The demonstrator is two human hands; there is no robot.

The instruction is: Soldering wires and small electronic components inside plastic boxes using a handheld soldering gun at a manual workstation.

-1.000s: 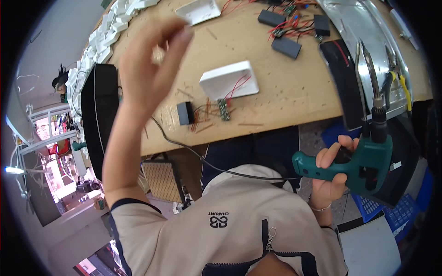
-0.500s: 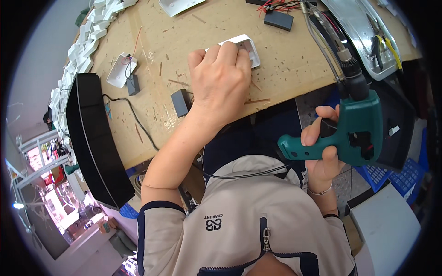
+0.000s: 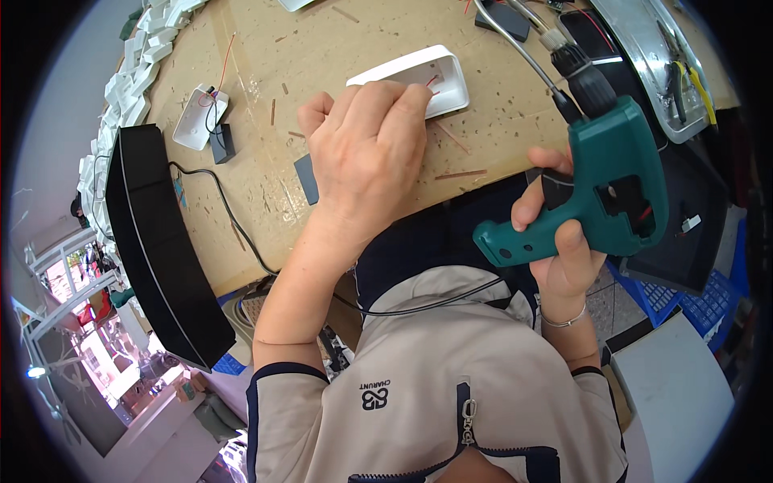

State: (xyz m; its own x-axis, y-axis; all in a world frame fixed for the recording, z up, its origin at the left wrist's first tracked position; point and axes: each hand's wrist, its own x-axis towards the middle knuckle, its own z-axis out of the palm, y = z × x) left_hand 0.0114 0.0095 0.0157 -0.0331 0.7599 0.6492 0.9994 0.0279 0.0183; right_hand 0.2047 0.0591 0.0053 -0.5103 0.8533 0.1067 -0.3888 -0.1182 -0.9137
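My left hand [image 3: 366, 145] is closed over the near side of a white plastic case [image 3: 451, 76], with its curled fingers reaching inside the rim. The thumb and whatever the fingertips press on are hidden. A short red wire end [image 3: 433, 81] shows inside the case beside my index finger. In my right hand [image 3: 568, 249] is a green soldering gun [image 3: 612, 153], gripped round its pistol handle with fingers by the black trigger. Its black collar and metal tubes point toward the far side of the table. Partly behind my left hand lies a dark grey block [image 3: 306, 179].
Another white case [image 3: 193, 121] with wires and a grey block [image 3: 221, 143] lies at left. A long black box [image 3: 153, 241] stands along the left table edge, near piled white cases [image 3: 153, 52]. Pliers [image 3: 691, 92] rest in a metal tray [image 3: 644, 56] at far right.
The soldering gun has shifted left and farther up, its front now nearer the white case. More of the case shows beyond my left hand, and the red wire end has come into sight.
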